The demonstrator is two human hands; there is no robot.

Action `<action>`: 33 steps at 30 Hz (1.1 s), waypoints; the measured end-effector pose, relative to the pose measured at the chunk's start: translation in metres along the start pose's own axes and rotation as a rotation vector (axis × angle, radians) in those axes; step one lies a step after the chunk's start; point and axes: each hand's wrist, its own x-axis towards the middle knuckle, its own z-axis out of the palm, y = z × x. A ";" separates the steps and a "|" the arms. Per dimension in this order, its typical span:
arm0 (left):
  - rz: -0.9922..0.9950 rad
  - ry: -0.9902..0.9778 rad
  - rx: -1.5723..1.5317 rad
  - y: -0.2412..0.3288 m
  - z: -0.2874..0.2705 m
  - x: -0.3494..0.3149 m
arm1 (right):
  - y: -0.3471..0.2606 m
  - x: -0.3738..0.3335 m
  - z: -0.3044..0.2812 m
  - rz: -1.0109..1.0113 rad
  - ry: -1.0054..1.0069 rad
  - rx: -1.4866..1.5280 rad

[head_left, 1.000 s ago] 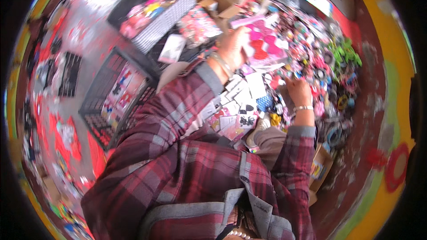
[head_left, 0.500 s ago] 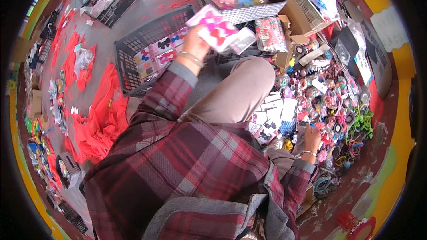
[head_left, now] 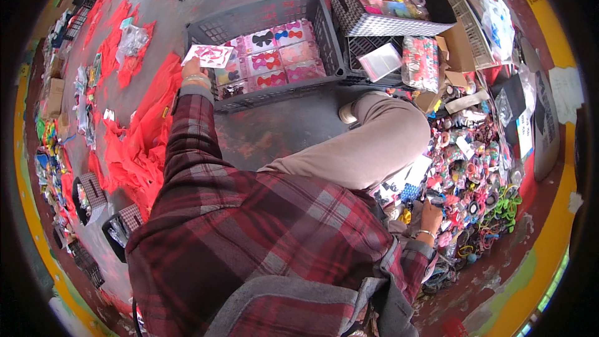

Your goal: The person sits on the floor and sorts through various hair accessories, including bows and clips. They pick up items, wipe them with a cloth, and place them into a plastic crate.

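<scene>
My left hand [head_left: 191, 73] is closed on the edge of a white card of pink and red hair bows [head_left: 211, 55], held over the left end of a black plastic crate [head_left: 274, 91]. Inside the crate lie rows of bagged bow cards [head_left: 265, 60] in pink, red, black and blue. Down at the right, my right hand [head_left: 430, 217] rests at a heap of hair ties and small accessories [head_left: 465, 168]. Its fingers are bent together near something dark that I cannot make out. White cards [head_left: 419, 170] and a blue packet [head_left: 410, 192] lie beside that hand, partly behind my knee.
Behind the crate's right end stands a dark woven-pattern basket [head_left: 399, 24] of bagged colourful hair ties. A clear flat packet [head_left: 380, 62] and a bag of striped bands [head_left: 420, 62] lie before it. Red plastic sheeting [head_left: 140, 150] covers floor at left. A cardboard box [head_left: 458, 50] stands right.
My left hand has swung left and lower with the bow card, from in front of the basket to the crate's left end. My right hand stays at the heap. The view has shifted.
</scene>
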 end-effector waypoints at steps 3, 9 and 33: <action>-0.031 -0.024 -0.053 0.005 -0.007 0.016 | -0.011 0.005 0.001 0.059 -0.026 0.055; -0.215 -0.020 -0.059 -0.039 -0.002 0.038 | -0.009 0.015 0.020 -0.141 -0.123 -0.250; 0.639 -0.489 2.228 -0.082 -0.013 0.105 | -0.011 0.009 0.066 -0.442 -0.214 -0.377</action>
